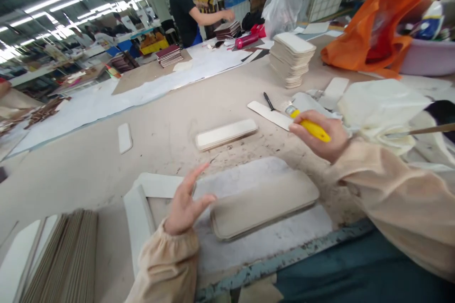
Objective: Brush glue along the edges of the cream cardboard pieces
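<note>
My right hand grips a paintbrush by its yellow handle, its bristle end pointing up and left above the table. Beside the left end of a flat grey-beige rounded panel is my left hand, fingers apart and nothing held. That panel, seemingly a thin stack, lies on a pale sheet near the table's front edge. Beyond it rests a small pile of narrow white rounded strips. White strips also lie left of my left hand.
A leaning stack of panels stands front left. At the back right are a tall stack of pieces, an orange bag and a white container. A black pen lies nearby. Across the table stands a person.
</note>
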A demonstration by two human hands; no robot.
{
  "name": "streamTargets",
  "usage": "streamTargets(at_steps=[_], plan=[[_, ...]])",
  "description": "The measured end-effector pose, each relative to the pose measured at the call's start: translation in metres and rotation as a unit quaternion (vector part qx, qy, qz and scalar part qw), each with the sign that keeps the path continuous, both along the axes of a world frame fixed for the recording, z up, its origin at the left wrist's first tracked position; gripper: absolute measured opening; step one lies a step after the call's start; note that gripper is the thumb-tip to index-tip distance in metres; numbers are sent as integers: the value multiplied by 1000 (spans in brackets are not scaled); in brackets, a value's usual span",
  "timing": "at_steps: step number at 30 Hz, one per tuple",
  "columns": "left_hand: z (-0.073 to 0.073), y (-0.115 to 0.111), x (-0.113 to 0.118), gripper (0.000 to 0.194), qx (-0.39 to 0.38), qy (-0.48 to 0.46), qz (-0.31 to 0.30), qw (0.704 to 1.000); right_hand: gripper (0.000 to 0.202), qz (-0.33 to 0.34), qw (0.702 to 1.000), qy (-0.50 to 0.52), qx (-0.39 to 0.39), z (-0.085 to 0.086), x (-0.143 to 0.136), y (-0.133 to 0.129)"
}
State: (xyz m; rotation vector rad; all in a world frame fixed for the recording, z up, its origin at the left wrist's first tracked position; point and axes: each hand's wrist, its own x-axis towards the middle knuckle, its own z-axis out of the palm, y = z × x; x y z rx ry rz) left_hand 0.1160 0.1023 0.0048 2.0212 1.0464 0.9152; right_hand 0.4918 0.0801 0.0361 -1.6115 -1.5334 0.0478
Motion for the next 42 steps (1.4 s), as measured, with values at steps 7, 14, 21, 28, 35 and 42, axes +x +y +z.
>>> streamTargets(at_steps=[7, 14, 21, 28, 35, 42], plan=[[-43, -67, 4, 96, 31, 35, -71, 996, 18, 7, 962, 264, 64, -17, -9, -98], [-56, -65, 12, 85, 66, 13, -43, 997, 25, 109, 898, 427, -16, -30, -76, -124], [-62, -65, 11, 101, 38, -20, -34, 999, 38, 166, 902, 375, -133, -22, -151, -102], [-63, -65, 11, 109, 26, -11, -36, 999, 32, 152, 934, 271, -176, -30, -169, -86], [-61, -67, 12, 109, 47, 23, -21, 998, 30, 107, 962, 176, -180, -17, -156, -88], [-58, -67, 12, 79, 57, 49, -9, 997, 34, 7, 979, 104, -178, -7, -99, -98]])
